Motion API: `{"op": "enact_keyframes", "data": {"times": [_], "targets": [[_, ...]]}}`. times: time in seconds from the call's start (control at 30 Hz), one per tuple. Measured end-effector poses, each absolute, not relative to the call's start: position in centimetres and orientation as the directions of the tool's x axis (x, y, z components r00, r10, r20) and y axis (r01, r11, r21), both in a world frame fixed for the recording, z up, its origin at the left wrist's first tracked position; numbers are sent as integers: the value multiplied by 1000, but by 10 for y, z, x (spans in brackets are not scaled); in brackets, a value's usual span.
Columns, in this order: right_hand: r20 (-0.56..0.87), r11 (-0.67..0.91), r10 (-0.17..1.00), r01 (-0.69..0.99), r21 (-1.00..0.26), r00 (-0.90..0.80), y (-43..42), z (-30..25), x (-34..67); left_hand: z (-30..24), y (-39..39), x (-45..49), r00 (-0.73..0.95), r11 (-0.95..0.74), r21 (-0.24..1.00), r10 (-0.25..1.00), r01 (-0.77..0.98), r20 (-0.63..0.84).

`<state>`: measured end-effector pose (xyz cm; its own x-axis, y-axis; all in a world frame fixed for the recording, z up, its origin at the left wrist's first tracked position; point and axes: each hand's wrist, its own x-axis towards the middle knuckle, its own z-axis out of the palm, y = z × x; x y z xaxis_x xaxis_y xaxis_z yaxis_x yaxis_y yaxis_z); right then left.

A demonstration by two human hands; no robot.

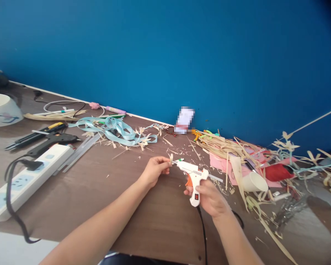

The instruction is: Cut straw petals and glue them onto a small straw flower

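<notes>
My right hand (211, 197) is wrapped round the grip of a white hot glue gun (189, 170) with an orange trigger. A clear glue stick pokes out of its back end, and a black cord hangs from the handle. The nozzle points left, toward my left hand (156, 171), which is closed in a pinch. Between thumb and fingertips it holds a small pale petal-like strip (171, 158), right by the nozzle tip. Whether nozzle and strip touch, I cannot tell.
Light blue ribbon (121, 130) lies in loops behind my left hand. A white power strip (24, 180), a black glue gun (53, 141) and a white bowl (4, 110) are at the left. Pale strips (220, 145), pink paper and a red spool (277, 172) crowd the right.
</notes>
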<state>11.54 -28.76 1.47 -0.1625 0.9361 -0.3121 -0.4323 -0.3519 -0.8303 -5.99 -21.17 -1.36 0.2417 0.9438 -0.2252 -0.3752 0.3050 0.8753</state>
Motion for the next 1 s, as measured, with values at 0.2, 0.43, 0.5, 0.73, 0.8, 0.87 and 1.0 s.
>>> {"op": "enact_keyframes", "data": {"times": [0.2, 0.43, 0.5, 0.73, 0.8, 0.87, 1.0], "targets": [[-329, -341, 940, -313, -887, -90, -292, 9, 120, -15, -211, -60, 235, 300, 870, 947, -391, -221], [-344, -377, 917, -155, -913, -202, -298, 15, 121, -15, -211, -61, 230, 293, 869, 949, -399, -215], [-317, -368, 905, -148, -918, -283, -299, 18, 123, -15, -210, -62, 228, 290, 869, 950, -402, -212], [-315, -344, 917, -85, -935, -244, -299, 12, 122, -15, -210, -63, 225, 279, 866, 954, -415, -200], [-328, -359, 914, -96, -929, -237, -299, 12, 122, -15, -210, -63, 229, 282, 864, 953, -418, -200], [-337, -373, 909, -114, -921, -247, -299, 14, 121, -15, -210, -63, 234, 285, 862, 951, -420, -201], [-324, -369, 910, -152, -917, -258, -298, 15, 120, -14, -211, -62, 243, 292, 859, 949, -421, -203]]}}
